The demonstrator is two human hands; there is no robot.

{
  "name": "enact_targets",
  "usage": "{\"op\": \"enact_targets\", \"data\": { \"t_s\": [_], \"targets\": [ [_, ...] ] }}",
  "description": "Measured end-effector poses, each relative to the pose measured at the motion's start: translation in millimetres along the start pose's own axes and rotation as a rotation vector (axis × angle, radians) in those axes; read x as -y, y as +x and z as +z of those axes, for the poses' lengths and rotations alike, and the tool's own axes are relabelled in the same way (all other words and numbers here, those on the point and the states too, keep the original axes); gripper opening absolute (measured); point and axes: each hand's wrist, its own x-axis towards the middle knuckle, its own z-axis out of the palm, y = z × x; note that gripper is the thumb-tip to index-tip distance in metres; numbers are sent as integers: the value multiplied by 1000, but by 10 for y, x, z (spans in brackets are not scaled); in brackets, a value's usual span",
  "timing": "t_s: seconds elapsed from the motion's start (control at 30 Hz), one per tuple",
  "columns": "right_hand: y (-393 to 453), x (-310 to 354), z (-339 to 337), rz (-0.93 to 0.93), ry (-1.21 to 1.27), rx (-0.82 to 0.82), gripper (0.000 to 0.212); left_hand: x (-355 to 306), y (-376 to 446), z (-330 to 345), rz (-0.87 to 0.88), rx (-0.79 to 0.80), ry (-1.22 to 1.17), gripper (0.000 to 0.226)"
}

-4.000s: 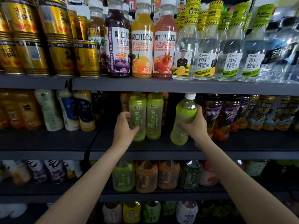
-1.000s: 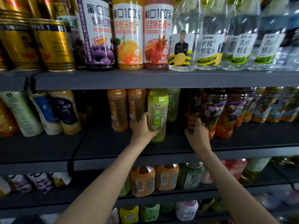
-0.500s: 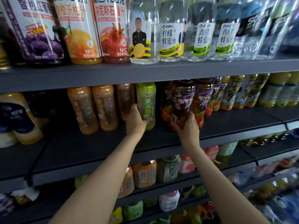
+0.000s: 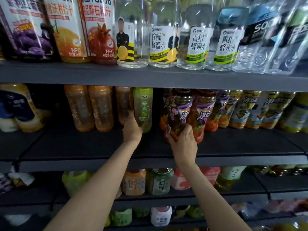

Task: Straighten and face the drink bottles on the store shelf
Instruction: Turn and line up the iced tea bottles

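Middle shelf, both hands at work. Left hand wraps the base of the green tea bottle, fingers curled behind it; label faces out, bottle upright. Just right of the green bottle, right hand grips the foot of a dark purple-labelled tea bottle, which leans out of its row.

Step in hand, by my reading: seating the green bottle and squaring the dark one. Next move calls for standing it upright, label forward.

Left of the green bottle stand orange bottles, one touching it. Right of it, crowded purple and yellow-labelled bottles leave little turning room. Clear bottles above.
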Motion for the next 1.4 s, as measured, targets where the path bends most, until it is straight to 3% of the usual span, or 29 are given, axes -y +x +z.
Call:
{"op": "enact_targets", "data": {
  "t_s": [0.23, 0.7, 0.87, 1.1, 1.23, 1.3, 1.4],
  "targets": [
    [32, -61, -64, -84, 3, 36, 56, 64, 32, -118, -88, -281, -34, 56],
    [46, -14, -40, 2, -28, 51, 57, 243, 542, 115, -212, -286, -45, 62],
    [14, 56, -78, 32, -4, 67, 52, 243, 303, -4, -150, -275, 3, 52],
    [-23, 162, -143, 65, 0, 78, 57, 221, 79, -228, -98, -211, 57, 56],
    [-7, 185, -198, 102, 43, 120, 57, 159, -195, -306, -104, -296, 38, 56],
    [61, 239, -259, 130, 138, 131, 61, 151, -361, -336, -10, -331, 10, 48],
    [170, 364, -345, 131, 257, 75, 62, 127, -582, -359, 91, -248, -23, 43]
  ]
}}
